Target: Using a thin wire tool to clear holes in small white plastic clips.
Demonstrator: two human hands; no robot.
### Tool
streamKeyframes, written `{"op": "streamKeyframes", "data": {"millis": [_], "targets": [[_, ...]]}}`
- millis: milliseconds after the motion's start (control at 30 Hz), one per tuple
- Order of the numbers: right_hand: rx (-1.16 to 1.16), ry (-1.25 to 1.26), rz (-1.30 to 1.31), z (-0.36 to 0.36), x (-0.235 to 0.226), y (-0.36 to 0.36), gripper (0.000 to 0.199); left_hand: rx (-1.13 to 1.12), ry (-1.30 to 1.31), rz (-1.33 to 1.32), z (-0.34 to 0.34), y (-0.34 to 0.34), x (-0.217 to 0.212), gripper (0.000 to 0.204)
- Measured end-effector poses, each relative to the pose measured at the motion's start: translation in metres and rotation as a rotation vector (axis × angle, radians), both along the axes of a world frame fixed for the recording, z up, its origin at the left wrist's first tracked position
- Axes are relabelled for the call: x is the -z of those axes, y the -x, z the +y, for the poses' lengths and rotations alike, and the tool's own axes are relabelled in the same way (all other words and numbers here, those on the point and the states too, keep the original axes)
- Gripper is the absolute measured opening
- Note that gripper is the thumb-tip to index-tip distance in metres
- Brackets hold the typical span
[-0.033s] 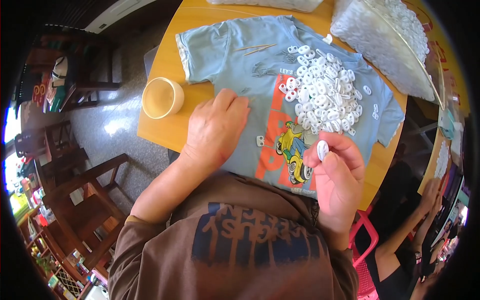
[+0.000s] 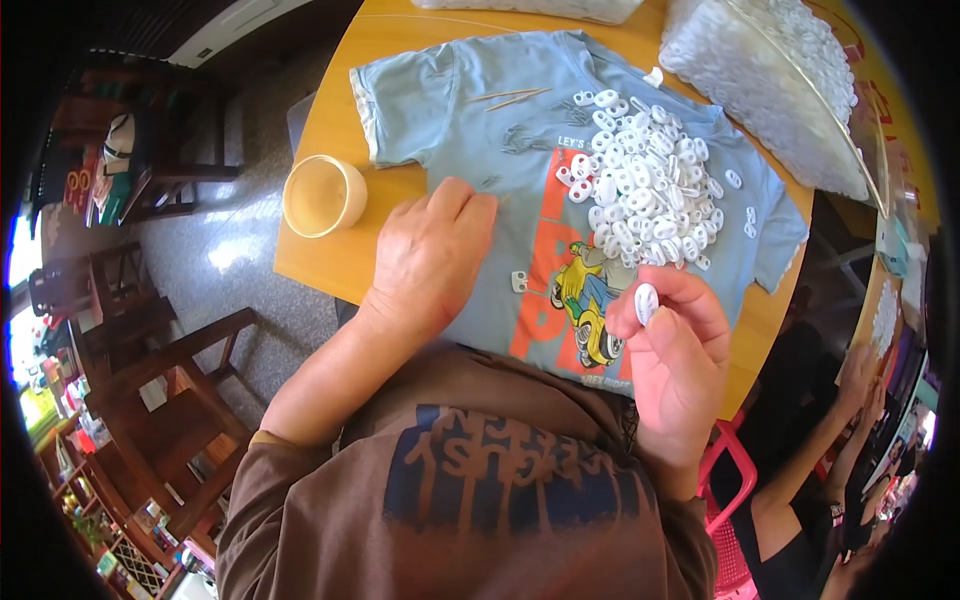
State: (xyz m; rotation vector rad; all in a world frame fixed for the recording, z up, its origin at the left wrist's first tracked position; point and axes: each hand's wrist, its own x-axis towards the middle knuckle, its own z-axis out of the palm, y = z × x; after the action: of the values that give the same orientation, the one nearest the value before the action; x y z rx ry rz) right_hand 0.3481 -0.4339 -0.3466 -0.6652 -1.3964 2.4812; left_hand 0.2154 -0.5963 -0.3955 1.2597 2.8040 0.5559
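Between the thumb and fingers of my right hand [image 2: 690, 350] I pinch a small white oval plastic piece with two holes [image 2: 647, 302], held up over the near right part of a light blue T-shirt [image 2: 415, 105]. My left hand [image 2: 432, 260] rests on the shirt with its fingers curled under; its fingertips and anything in them are hidden. A large pile of the same white pieces [image 2: 655, 185] lies on the shirt beyond my right hand. One loose white piece [image 2: 519, 282] lies between my hands. Thin dark grey strands [image 2: 540, 138] sit left of the pile.
Wooden picks [image 2: 515, 98] lie on the shirt's upper left. An empty-looking beige cup [image 2: 325, 198] stands at the left edge of the wooden table [image 2: 400, 195]. Clear bags of white pieces [image 2: 765, 95] fill the far right. Another person's hands [image 2: 860, 385] work at the right. Wooden chairs [image 2: 165, 420] stand left.
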Motion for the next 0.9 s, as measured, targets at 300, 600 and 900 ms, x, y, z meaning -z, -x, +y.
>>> {"op": "streamKeyframes", "data": {"millis": [300,600,900], "targets": [[-0.044,0.061,0.081,0.002,-0.006,-0.002,0.031,0.012,-0.187,0.105,0.002,0.008,0.001,0.008],[-0.057,0.121,0.101,0.001,-0.011,-0.002,0.032,-0.018,-0.494,-0.304,-0.003,-0.011,-0.027,0.007],[-0.099,0.126,0.031,-0.006,-0.021,0.003,0.033,0.257,-0.748,-0.68,0.002,-0.024,-0.067,0.013]]}}
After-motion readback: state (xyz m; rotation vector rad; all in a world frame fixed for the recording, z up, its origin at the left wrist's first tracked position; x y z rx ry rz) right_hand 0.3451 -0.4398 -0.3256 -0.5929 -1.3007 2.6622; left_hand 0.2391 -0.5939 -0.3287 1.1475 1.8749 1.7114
